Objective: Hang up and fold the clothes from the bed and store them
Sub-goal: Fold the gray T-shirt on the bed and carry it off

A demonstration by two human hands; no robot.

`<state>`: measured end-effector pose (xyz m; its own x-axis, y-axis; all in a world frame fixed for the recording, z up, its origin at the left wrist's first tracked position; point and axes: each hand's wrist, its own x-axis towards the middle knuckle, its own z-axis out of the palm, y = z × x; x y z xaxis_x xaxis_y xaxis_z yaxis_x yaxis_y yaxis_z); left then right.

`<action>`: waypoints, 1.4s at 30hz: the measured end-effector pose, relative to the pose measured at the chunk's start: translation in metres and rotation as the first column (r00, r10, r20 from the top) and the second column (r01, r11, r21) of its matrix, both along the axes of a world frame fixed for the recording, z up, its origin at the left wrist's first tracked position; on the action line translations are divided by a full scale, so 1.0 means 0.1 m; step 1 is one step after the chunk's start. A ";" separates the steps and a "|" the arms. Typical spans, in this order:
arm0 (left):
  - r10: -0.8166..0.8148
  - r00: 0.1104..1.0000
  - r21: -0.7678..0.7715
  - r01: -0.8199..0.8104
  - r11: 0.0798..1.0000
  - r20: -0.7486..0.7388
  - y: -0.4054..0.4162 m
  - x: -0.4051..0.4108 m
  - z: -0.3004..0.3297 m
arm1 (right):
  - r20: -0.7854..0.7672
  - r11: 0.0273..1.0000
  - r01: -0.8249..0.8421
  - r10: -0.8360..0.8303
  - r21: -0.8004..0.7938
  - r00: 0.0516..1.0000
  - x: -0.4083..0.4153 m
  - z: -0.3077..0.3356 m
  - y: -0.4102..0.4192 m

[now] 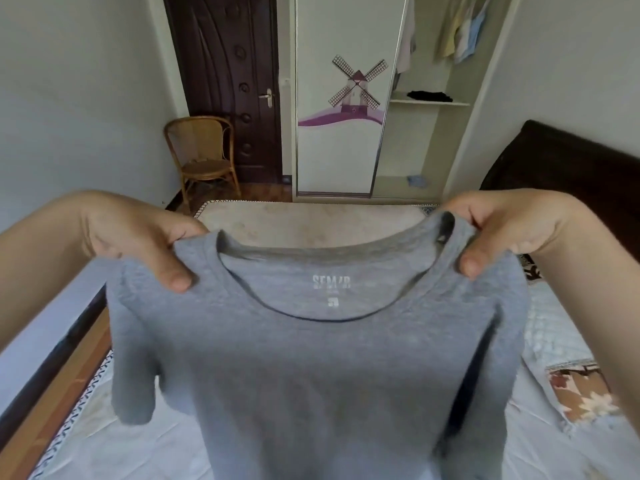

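Grey T-shirt (311, 368) is held up in the air at the centre of the view, over the bed (104, 441), with its round neckline uppermost and a faint printed label seen inside the collar. Its left shoulder is pinched by the left hand (138, 237) at about 9 o'clock, the thumb pressed on the near face of the cloth and the fingers curled behind it. Its right shoulder is pinched in the same way by the right hand (512, 233) at about 3 o'clock. One short sleeve is seen hanging at 8 o'clock; the other sleeve is folded behind the body of the shirt and is hard to make out. The hem is cut off by the lower edge, and the label letters are too blurred to be read with certainty. At 12 o'clock a wardrobe (433, 133) is seen with its sliding door (343, 98) drawn aside; pale garments (460, 29) are hung in it at 1 o'clock and a dark folded item (429, 95) lies on its shelf. A wicker chair (201, 154) stands at 11 o'clock beside a dark door (225, 81).
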<state>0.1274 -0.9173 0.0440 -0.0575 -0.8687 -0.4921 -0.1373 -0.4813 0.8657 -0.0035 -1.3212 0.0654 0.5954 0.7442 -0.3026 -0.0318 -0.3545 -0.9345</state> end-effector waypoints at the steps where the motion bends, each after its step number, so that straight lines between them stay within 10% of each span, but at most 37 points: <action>1: -0.013 1.000 0.008 0.013 1.000 0.005 0.00 0.06 -0.07 | -0.021 1.000 -0.003 0.002 -0.006 1.000 0.07 -0.05 -0.02; 10: 0.355 0.821 0.220 -0.486 0.846 0.447 -0.50 1.56 -1.57 | -0.045 0.849 0.279 -0.333 -0.449 0.942 2.18 -1.55 -0.04; 16: -0.023 0.139 0.124 -0.784 0.608 0.990 -0.78 2.65 -3.32 | 0.565 0.401 0.764 -0.516 -0.505 0.644 3.51 -3.32 0.00; 26: -0.052 0.248 0.209 -0.664 0.718 0.967 -1.08 1.67 -5.55 | 0.542 0.500 0.506 -0.085 -0.703 0.836 2.78 -5.56 0.59; 35: -0.038 0.568 0.370 -0.482 0.794 0.822 -1.11 0.31 -6.92 | 0.251 0.539 0.153 0.114 -0.828 0.961 1.57 -7.01 0.76; 38: -0.006 0.510 0.275 -0.455 0.847 0.860 -1.08 0.02 -7.18 | 0.226 0.502 0.093 0.210 -0.860 0.951 1.20 -7.37 0.74; 42: 0.072 0.310 0.089 -0.476 0.875 0.948 -1.01 -0.13 -7.47 | 0.655 0.545 0.461 0.235 -0.700 0.718 0.90 -7.75 0.71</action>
